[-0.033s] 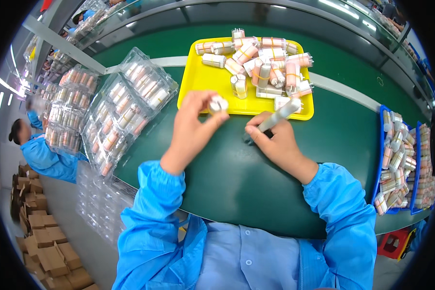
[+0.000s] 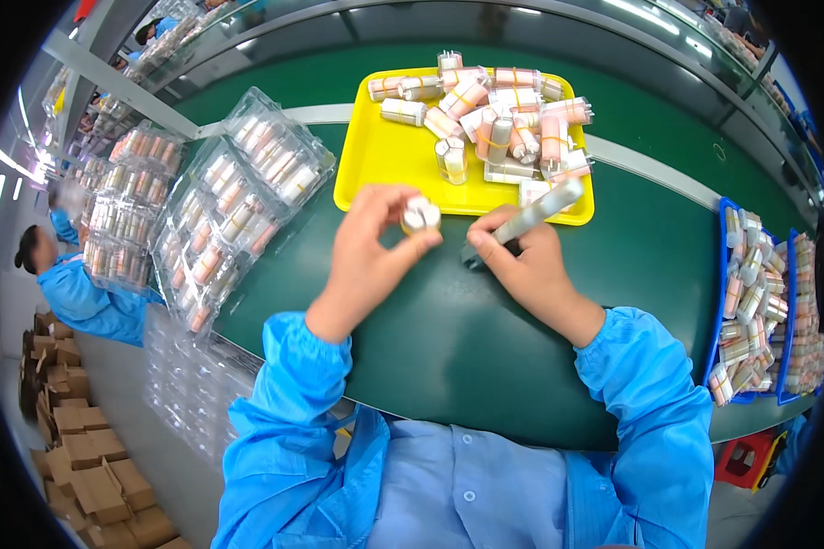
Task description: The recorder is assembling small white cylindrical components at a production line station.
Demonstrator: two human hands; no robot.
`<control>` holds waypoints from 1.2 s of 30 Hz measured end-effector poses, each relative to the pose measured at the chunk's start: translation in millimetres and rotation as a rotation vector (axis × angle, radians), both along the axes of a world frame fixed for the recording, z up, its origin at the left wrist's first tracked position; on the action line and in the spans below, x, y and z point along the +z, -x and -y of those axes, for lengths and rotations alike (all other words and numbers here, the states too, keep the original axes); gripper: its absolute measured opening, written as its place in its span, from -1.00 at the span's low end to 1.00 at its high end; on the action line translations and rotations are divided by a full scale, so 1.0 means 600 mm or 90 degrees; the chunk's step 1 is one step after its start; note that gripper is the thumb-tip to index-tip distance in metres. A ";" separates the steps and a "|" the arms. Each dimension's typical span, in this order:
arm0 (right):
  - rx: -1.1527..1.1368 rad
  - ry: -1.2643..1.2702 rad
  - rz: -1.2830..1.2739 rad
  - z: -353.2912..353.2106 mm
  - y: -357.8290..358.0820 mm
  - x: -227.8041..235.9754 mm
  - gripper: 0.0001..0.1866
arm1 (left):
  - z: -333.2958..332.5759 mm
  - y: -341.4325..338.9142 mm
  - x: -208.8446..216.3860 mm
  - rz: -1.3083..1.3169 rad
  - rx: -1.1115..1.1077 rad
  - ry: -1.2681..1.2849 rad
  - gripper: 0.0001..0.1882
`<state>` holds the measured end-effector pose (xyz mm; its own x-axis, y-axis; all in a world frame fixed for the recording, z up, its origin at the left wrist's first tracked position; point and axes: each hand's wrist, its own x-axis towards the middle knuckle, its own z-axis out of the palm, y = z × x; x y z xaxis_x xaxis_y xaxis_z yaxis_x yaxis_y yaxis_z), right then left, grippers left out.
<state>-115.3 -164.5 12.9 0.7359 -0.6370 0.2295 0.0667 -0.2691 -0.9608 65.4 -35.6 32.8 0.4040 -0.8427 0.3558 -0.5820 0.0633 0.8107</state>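
My left hand pinches a small bundle of tubes between thumb and fingers, its round whitish end facing up. Closed around a thick grey pen-shaped tool, my right hand tilts it so the broad light end points up and away, with the narrow dark end low near the table. The tool's exact kind I cannot make out. Both hands are above the green table, just in front of a yellow tray. Several pink and grey tube bundles lie in the tray, held by rubber bands.
Clear plastic trays of tube bundles lean at the left, with more stacks behind. Blue bins full of bundles stand at the right. A person in blue works at far left, near cardboard boxes. A metal rail crosses the back.
My left hand has come slightly nearer and to the right, and the end of its bundle shows more fully. My right hand has shifted only a little with the grey tool.
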 end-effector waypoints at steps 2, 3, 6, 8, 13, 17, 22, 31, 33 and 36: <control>-0.023 -0.034 0.059 -0.001 0.001 0.019 -0.92 | -0.021 0.039 -0.010 -0.101 -0.032 -0.017 -0.50; -0.017 -0.012 0.066 -0.002 0.003 0.026 -0.92 | -0.028 0.051 -0.013 -0.130 -0.048 -0.065 -0.49; 0.008 0.110 0.074 -0.002 0.006 0.037 -0.91 | -0.036 0.069 -0.019 -0.088 -0.052 -0.058 -0.50; 0.023 0.149 0.060 -0.004 0.008 0.037 -0.91 | -0.038 0.071 -0.022 -0.064 -0.045 -0.040 -0.48; 0.041 0.174 0.053 -0.010 0.005 0.035 -0.90 | -0.041 0.072 -0.033 0.012 -0.056 -0.017 -0.47; 0.043 0.210 0.049 -0.016 0.002 0.029 -0.89 | -0.038 0.074 -0.032 0.048 -0.036 -0.001 -0.47; 0.045 0.196 0.038 -0.017 0.002 0.028 -0.90 | -0.035 0.074 -0.034 0.157 0.008 0.022 -0.41; 0.046 0.119 0.036 -0.008 0.003 0.033 -0.88 | -0.039 0.078 -0.040 0.028 -0.044 0.057 -0.28; 0.036 0.141 0.027 -0.007 0.003 0.033 -0.88 | -0.038 0.079 -0.038 0.029 -0.048 0.051 -0.27; 0.037 0.127 0.023 -0.011 0.001 0.032 -0.88 | -0.037 0.078 -0.033 0.073 -0.044 0.047 -0.28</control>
<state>-115.9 -157.7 32.4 0.7594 -0.5327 0.3735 0.1213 -0.4481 -0.8857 18.4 -13.1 13.2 0.2995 -0.8369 0.4582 -0.6630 0.1628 0.7307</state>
